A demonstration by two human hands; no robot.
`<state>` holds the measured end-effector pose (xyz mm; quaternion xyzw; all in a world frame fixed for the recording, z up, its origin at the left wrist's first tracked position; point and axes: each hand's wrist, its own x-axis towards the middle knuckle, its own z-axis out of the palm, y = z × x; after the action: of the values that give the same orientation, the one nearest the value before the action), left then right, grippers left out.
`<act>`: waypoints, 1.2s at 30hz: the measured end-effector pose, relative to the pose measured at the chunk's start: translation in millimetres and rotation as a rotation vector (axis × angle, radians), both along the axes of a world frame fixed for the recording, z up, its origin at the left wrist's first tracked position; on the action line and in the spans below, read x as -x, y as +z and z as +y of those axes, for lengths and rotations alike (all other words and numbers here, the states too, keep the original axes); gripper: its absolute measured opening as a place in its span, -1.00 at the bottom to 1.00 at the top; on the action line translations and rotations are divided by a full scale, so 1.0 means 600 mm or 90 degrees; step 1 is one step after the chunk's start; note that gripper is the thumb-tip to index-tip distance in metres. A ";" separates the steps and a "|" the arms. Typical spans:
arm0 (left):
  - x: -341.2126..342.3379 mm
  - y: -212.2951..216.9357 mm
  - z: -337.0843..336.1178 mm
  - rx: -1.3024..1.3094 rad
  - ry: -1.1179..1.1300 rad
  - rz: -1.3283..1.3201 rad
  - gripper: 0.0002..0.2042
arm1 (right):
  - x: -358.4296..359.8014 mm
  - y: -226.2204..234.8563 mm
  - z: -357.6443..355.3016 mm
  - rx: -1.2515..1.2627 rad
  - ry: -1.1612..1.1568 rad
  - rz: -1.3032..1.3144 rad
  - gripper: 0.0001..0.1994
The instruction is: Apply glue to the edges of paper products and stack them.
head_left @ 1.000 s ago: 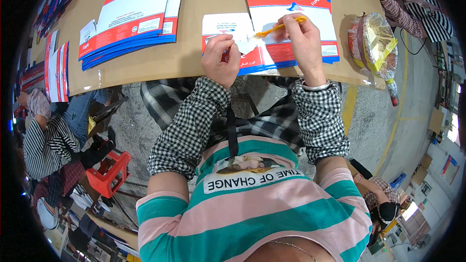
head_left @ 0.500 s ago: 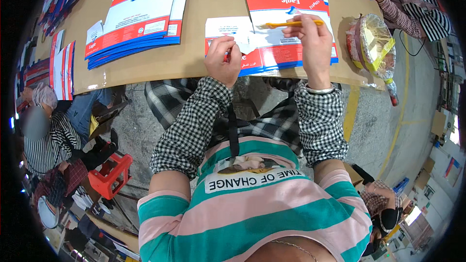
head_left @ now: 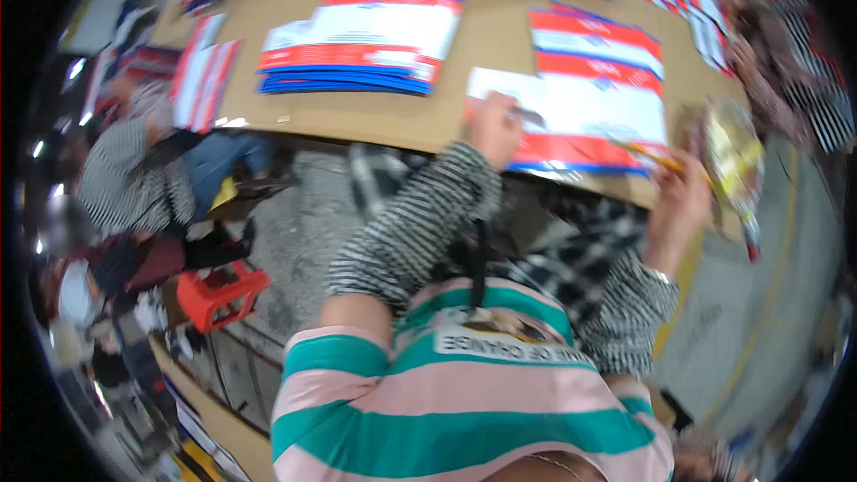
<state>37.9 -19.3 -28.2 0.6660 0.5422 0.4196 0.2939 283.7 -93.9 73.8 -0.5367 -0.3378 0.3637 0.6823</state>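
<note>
A flat printed carton [head_left: 603,94], red, white and blue, lies on the brown tabletop in front of me. My left hand [head_left: 496,131] is closed at its left side, over the white flap [head_left: 500,82]. A small dark sliver pokes out by those fingers; blur hides what it is. My right hand [head_left: 682,196] grips a thin brush [head_left: 659,159] by its yellow handle, with the tip pointing left over the carton's lower right part. That hand is just off the carton's near right corner.
A stack of flat cartons [head_left: 357,45] lies to the left, with more piles along the far edge. A plastic-wrapped container with yellow tape [head_left: 734,147] stands at the table's right edge. A red stool [head_left: 223,295] is on the floor at left, near seated people. A co-worker's hand [head_left: 743,58] is at far right.
The view has shifted, so the table sits lower and further right. My right hand has drawn the brush back toward me and right. The left hand stays by the flap.
</note>
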 end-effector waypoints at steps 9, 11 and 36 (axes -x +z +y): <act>0.010 0.055 0.010 -0.082 0.021 0.046 -0.87 | -0.035 0.000 -0.017 -0.015 0.032 0.130 -0.68; 0.007 0.074 0.009 -0.034 0.030 0.045 -0.88 | -0.038 0.004 -0.022 -0.033 0.024 0.122 -0.67; 0.097 0.041 -0.146 0.427 0.219 -0.377 -0.74 | -0.024 0.049 -0.035 -0.143 -0.015 0.123 -0.68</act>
<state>-20.1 -107.0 -3.8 0.2867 0.6434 0.4356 0.5604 298.0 -114.7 103.4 -0.4235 -0.3032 0.3656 0.7714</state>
